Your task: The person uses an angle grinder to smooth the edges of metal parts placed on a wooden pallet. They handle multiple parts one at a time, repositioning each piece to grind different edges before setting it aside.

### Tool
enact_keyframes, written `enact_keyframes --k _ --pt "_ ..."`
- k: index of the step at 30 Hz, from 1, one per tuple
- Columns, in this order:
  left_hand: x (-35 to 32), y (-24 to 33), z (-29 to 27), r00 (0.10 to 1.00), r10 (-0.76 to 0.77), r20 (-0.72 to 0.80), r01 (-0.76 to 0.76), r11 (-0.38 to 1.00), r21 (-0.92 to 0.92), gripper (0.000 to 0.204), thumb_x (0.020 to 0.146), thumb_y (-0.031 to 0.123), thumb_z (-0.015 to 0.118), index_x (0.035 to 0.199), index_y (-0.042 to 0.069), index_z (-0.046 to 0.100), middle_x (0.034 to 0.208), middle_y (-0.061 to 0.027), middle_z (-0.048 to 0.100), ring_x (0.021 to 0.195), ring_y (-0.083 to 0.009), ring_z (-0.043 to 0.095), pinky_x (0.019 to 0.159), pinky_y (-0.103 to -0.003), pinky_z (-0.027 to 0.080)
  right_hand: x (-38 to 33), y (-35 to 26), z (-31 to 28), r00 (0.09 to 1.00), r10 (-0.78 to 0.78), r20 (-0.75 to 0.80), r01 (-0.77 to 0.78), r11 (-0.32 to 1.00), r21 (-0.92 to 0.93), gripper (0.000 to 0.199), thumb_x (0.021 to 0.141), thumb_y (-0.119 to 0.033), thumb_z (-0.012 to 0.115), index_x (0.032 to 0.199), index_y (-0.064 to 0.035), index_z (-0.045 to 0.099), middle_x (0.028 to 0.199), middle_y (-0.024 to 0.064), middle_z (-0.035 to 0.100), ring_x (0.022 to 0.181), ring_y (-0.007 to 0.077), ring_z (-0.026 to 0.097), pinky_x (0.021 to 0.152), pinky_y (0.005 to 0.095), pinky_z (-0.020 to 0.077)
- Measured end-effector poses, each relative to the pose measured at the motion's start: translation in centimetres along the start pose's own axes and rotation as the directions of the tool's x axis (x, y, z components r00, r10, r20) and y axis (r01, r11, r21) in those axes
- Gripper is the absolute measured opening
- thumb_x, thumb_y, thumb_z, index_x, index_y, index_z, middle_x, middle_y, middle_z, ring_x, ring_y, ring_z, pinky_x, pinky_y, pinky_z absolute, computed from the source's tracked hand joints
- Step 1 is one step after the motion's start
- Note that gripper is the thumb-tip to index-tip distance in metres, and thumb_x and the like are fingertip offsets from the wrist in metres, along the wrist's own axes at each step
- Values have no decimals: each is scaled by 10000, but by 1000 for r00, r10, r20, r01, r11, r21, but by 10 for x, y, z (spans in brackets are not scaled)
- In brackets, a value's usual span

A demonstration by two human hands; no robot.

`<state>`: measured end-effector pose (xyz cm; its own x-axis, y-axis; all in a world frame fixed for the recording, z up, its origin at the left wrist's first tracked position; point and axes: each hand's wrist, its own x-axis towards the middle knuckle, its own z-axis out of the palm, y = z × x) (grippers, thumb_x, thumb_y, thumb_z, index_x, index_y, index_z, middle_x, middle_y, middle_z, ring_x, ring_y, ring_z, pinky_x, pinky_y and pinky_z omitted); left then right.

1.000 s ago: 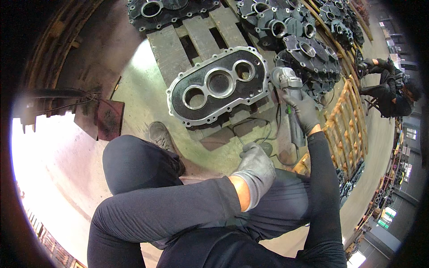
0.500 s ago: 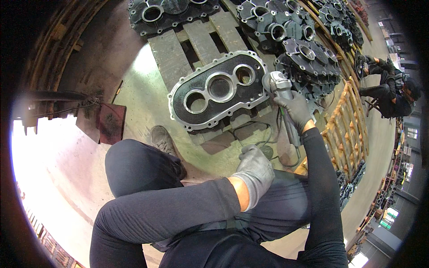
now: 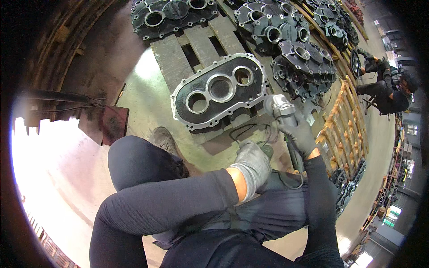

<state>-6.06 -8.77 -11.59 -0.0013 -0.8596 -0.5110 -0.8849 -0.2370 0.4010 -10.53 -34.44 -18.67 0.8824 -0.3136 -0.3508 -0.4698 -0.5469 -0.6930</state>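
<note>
My right hand [image 3: 300, 138], in a dark grey glove, is wrapped round the body of an angle grinder [image 3: 284, 110]. Its silver head points away from me, just off the near right end of a flat metal casing [image 3: 222, 107]. That casing has a black face, a bright machined rim with bolt holes, and three round openings. It lies on a wooden pallet [image 3: 172, 62]. Over my right leg, my left hand [image 3: 253, 161] in a light grey glove is closed, its fingertips mostly hidden. A black cable [image 3: 248, 126] loops on the floor beyond it.
More dark casings lie at the back [image 3: 174, 15] and in stacks at the right [image 3: 304, 67]. A slatted wooden pallet [image 3: 342, 123] stands right of my right arm. Farther right, another person [image 3: 389, 89] sits. A dark red plate [image 3: 115, 125] lies at left.
My right hand has drawn the grinder back toward me, away from the casing's rim. The left hand has shifted slightly; the casing stays put on the pallet.
</note>
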Motion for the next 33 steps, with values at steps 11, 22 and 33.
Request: enact_keyframes --k 11,22,33 --pt "10 2 66 946 -66 -318 29 992 -119 363 914 204 680 1265 131 737 978 -79 789 906 -309 773 778 -470 577 -7 -2 15 990 60 -131 -26 969 245 467 887 -315 900 1150 30 727 974 113 779 853 192 738 768 350 595" --pt "-5 0 19 995 -8 -97 2 998 -60 263 896 222 690 1121 146 803 954 -73 787 885 -277 767 756 -426 556 46 27 26 924 311 223 -374 614 695 582 963 -409 796 1347 -30 578 960 149 755 741 243 773 654 372 648" --pt "-15 -3 12 982 9 -188 -21 998 -65 295 800 449 786 902 177 839 872 -81 784 862 -303 769 777 -458 570 99 -8 15 900 307 308 -434 582 688 623 983 -428 777 1343 32 563 1016 205 769 771 277 791 679 359 668"
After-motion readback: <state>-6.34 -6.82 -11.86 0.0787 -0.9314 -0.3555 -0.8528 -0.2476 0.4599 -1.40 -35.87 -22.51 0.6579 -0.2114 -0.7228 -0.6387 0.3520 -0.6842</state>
